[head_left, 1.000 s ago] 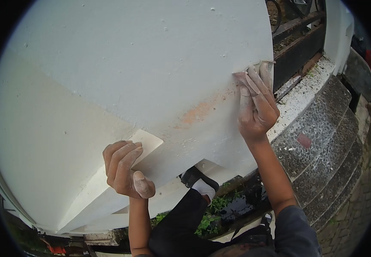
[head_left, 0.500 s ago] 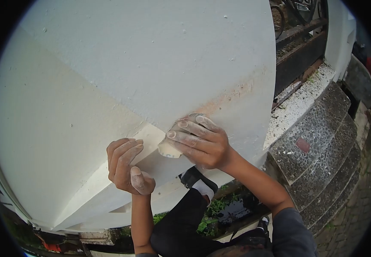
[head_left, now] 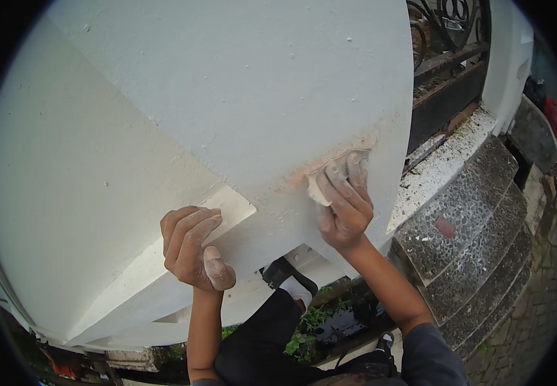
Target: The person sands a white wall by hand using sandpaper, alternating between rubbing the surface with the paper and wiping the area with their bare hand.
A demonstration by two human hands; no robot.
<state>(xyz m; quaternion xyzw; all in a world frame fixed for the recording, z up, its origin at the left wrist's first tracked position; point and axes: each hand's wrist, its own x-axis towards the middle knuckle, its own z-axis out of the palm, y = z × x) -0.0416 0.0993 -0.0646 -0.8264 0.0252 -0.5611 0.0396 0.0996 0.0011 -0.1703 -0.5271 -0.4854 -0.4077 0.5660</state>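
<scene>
My right hand presses a folded piece of sandpaper against the white wall, fingers closed over it. Its pale backing shows beside my fingers. Under and around the paper runs a reddish-brown worn strip in the paint. My left hand is loosely curled at the pale ledge, with its thumb apart from the fingers and nothing held. Whitish dust coats the fingers of both hands.
Pebbled steps with a reddish fragment lie to the right. A dark metal fence stands behind the wall's right edge. Below are green plants, a dark channel and my shoe.
My right hand has slid right and upward along the wall with the sandpaper, uncovering the ledge's corner. My left hand has stayed nearly in place.
</scene>
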